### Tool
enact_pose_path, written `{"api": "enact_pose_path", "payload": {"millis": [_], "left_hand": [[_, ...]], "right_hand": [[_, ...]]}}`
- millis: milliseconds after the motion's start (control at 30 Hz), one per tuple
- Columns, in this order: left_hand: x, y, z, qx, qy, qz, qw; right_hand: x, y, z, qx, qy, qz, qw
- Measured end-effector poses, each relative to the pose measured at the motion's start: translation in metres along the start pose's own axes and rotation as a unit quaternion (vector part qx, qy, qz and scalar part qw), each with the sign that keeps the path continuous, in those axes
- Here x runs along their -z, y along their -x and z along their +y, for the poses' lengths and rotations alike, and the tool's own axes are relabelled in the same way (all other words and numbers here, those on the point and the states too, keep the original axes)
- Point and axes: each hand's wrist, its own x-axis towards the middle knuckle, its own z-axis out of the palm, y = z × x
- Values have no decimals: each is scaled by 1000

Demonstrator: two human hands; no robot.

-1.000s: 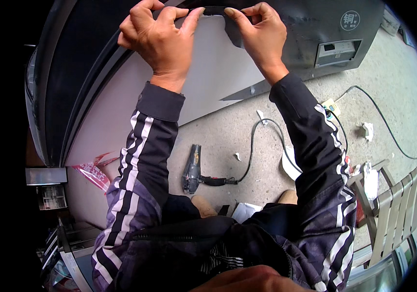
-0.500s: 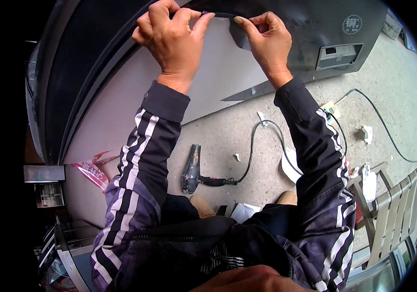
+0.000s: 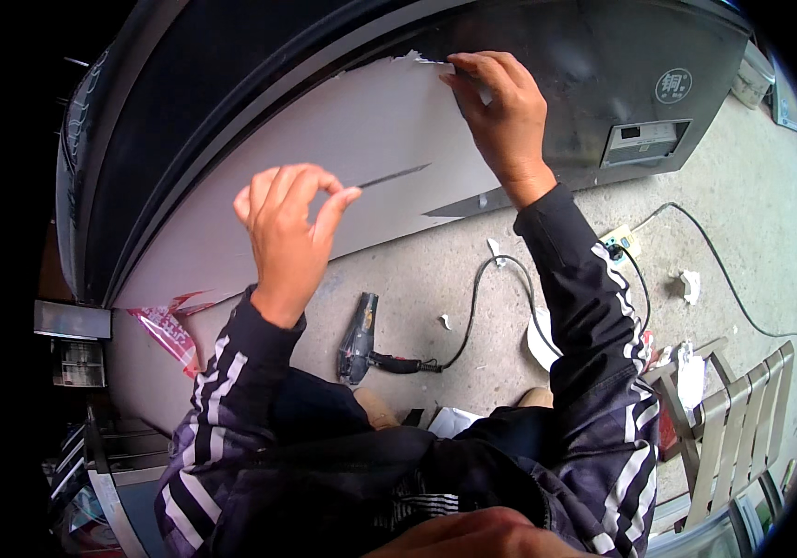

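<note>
My left hand (image 3: pixel 291 219) is raised in front of the white panel (image 3: pixel 389 121) of a large dark cabinet like a chest freezer. Between its thumb and forefinger it pinches a thin dark strip (image 3: pixel 396 176) with a pointed end. Farther up, my right hand (image 3: pixel 508 112) has thumb and forefinger closed at the edge of the dark film (image 3: pixel 575 102) covering the cabinet's right part. A ragged, torn border runs along the top of the white panel, just left of those fingertips.
A hair dryer (image 3: pixel 357 342) lies on the concrete floor, its cord running right to a power strip (image 3: pixel 619 244). White scraps (image 3: pixel 689 286) are scattered about. A slatted chair (image 3: pixel 742 418) stands at right; red-and-white plastic (image 3: pixel 168 337) lies at left.
My left hand has come away from the upper edge, down and toward me, carrying the thin dark strip. My right hand stays near the film edge, and a jagged torn border shows there.
</note>
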Motion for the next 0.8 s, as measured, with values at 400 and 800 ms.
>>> {"api": "enact_pose_path", "payload": {"millis": [400, 800], "left_hand": [[3, 36, -22, 48, 28, -24, 998], [0, 46, -27, 46, 66, -54, 995]], "right_hand": [[-12, -3, -5, 71, 131, 19, 989], [-15, 7, -9, 85, 112, 12, 990]]}}
